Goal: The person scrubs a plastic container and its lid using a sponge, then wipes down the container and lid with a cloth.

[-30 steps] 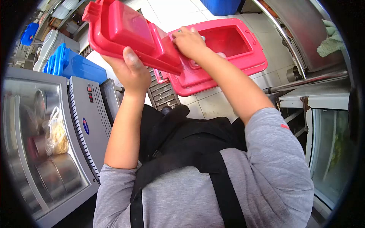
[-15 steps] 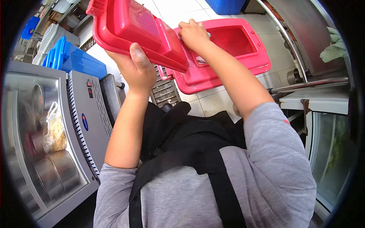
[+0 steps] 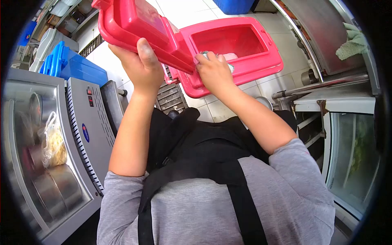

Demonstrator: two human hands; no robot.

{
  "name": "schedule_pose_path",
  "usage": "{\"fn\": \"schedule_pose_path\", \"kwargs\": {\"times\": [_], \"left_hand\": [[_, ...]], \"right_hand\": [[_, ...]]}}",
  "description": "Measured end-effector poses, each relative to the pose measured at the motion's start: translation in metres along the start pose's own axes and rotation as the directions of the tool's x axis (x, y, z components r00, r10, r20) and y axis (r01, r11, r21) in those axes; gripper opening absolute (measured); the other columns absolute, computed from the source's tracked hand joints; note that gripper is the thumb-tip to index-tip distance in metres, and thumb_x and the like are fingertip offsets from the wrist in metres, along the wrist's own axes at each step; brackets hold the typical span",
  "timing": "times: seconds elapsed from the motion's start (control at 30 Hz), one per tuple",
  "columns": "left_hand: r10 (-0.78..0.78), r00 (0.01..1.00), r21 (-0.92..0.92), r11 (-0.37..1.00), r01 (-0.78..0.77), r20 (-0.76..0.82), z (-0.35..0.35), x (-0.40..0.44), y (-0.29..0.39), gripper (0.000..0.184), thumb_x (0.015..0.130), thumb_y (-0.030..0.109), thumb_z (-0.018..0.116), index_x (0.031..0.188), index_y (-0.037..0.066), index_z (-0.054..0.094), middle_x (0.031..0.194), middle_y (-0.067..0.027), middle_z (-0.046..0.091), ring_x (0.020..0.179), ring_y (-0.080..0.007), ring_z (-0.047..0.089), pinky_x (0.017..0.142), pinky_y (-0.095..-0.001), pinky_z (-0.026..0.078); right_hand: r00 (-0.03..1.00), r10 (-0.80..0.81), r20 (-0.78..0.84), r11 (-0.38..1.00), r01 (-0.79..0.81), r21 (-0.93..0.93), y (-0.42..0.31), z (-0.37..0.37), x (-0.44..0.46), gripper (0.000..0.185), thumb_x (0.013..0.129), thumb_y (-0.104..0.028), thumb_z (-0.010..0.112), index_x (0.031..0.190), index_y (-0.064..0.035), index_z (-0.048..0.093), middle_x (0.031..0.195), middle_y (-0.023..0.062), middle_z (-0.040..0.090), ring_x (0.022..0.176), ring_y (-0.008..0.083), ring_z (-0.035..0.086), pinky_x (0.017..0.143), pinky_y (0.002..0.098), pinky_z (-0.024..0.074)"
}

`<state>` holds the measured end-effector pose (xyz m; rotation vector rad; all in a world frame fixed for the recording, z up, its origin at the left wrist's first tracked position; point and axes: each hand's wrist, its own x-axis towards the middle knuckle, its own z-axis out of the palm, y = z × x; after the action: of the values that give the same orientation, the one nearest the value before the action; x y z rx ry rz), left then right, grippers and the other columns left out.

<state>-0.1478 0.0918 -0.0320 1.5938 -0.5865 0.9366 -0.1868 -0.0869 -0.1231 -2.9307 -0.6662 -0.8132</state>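
Observation:
My left hand (image 3: 141, 67) grips the lower edge of a red plastic lid (image 3: 143, 30), its thumb on the near side, and holds it raised and tilted. To the right stands a red bin (image 3: 261, 67) with a rectangular opening. My right hand (image 3: 214, 73) is at the near left edge of that opening, fingers curled. Beneath and beside its fingers shows a crumpled, whitish-green thin piece (image 3: 231, 68), whose kind I cannot make out. A pale pinkish lump (image 3: 226, 56) is visible just inside the opening.
At left stands a grey appliance (image 3: 87, 118) with a glass front, and behind it a blue container (image 3: 83, 65). A floor drain grate (image 3: 171, 98) lies before my feet. On the right are a metal rail (image 3: 326, 85), a hanging green cloth (image 3: 352, 43) and a glass-doored cabinet (image 3: 355, 155).
My right hand has come back toward me from the bin's far left rim to the opening's near edge. The whitish-green piece shows more. My left hand still holds the lid up.

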Motion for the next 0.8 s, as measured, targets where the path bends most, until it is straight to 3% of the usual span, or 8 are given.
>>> {"fn": "schedule_pose_path", "kwargs": {"times": [0.17,0.33,0.37,0.43,0.47,0.57,0.67,0.8], "left_hand": [[-0.017,1.0,0.053,0.998,0.017,0.006,-0.005,-0.002,0.005,0.064,0.097,0.04,0.047,0.138,-0.002,0.022,0.12,-0.0203,0.052,0.106,-0.0284,0.055,0.093,-0.0399,0.044],[-0.015,1.0,0.076,0.997,0.016,-0.021,-0.001,-0.001,0.005,0.062,0.096,0.041,0.047,0.135,-0.002,0.025,0.117,-0.0211,0.054,0.101,-0.0301,0.058,0.091,-0.0403,0.045],[-0.009,1.0,0.068,0.998,0.011,-0.018,0.0,0.0,0.006,0.062,0.096,0.041,0.047,0.135,-0.002,0.025,0.117,-0.0211,0.054,0.101,-0.0301,0.058,0.091,-0.0403,0.045],[-0.009,1.0,0.046,0.999,0.01,-0.017,-0.002,0.0,0.007,0.062,0.096,0.042,0.047,0.136,-0.001,0.025,0.117,-0.0205,0.054,0.102,-0.0297,0.057,0.091,-0.0402,0.045],[-0.008,1.0,0.075,0.997,0.006,0.03,-0.004,-0.002,0.01,0.061,0.101,0.046,0.038,0.139,0.0,0.025,0.128,-0.0174,0.045,0.115,-0.0262,0.048,0.099,-0.0398,0.039],[-0.008,1.0,0.099,0.995,0.007,0.008,-0.005,-0.003,0.007,0.058,0.101,0.045,0.038,0.136,0.0,0.029,0.125,-0.017,0.046,0.111,-0.026,0.049,0.097,-0.0398,0.04],[0.018,1.0,0.117,0.993,-0.017,-0.006,-0.003,-0.002,0.007,0.056,0.1,0.044,0.039,0.133,0.0,0.031,0.123,-0.0168,0.046,0.11,-0.0255,0.049,0.096,-0.0399,0.04],[0.043,0.999,0.067,0.997,-0.041,-0.024,0.001,0.0,0.003,0.058,0.1,0.046,0.039,0.135,0.001,0.03,0.126,-0.0163,0.045,0.113,-0.0246,0.048,0.097,-0.0391,0.039]], "right_hand": [[0.994,0.101,0.047,0.991,-0.105,0.078,0.02,-0.013,-0.042,0.012,0.081,-0.016,0.059,0.075,-0.0104,0.068,0.096,0.0022,0.061,0.093,0.0227,0.056,0.073,0.0416,0.046],[0.849,0.448,0.28,0.81,-0.518,0.275,0.064,-0.027,-0.062,0.015,0.083,-0.016,0.068,0.096,-0.0084,0.069,0.103,0.0068,0.066,0.096,0.0297,0.061,0.081,0.0411,0.0483],[0.847,0.455,0.273,0.809,-0.522,0.272,0.061,-0.034,-0.055,0.015,0.083,-0.016,0.068,0.096,-0.0084,0.069,0.103,0.0068,0.066,0.096,0.0297,0.061,0.081,0.0411,0.0483],[0.841,0.521,0.144,0.605,-0.483,0.633,0.04,-0.044,-0.026,0.021,0.082,-0.015,0.07,0.1,-0.0058,0.066,0.111,0.0107,0.065,0.107,0.0306,0.06,0.09,0.0405,0.0479],[0.853,0.521,0.026,0.624,-0.402,0.67,0.031,-0.038,-0.016,0.025,0.081,-0.014,0.071,0.103,-0.0052,0.064,0.115,0.013,0.064,0.111,0.0314,0.059,0.093,0.0404,0.0473],[0.905,0.362,-0.224,0.787,-0.168,0.593,0.015,-0.012,0.014,0.035,0.076,-0.006,0.07,0.108,-0.0018,0.058,0.121,0.0192,0.059,0.111,0.0351,0.059,0.097,0.0409,0.0466],[0.962,0.175,0.21,0.773,-0.266,0.576,0.017,0.002,0.006,0.029,0.075,-0.003,0.063,0.104,-0.0003,0.06,0.104,0.0238,0.062,0.106,0.0409,0.057,0.093,0.0456,0.0465],[0.855,0.34,0.391,0.665,-0.512,0.543,0.007,-0.026,0.007,0.025,0.079,-0.003,0.06,0.103,-0.0004,0.06,0.084,0.0231,0.064,0.095,0.0415,0.059,0.085,0.0476,0.0476]]}}
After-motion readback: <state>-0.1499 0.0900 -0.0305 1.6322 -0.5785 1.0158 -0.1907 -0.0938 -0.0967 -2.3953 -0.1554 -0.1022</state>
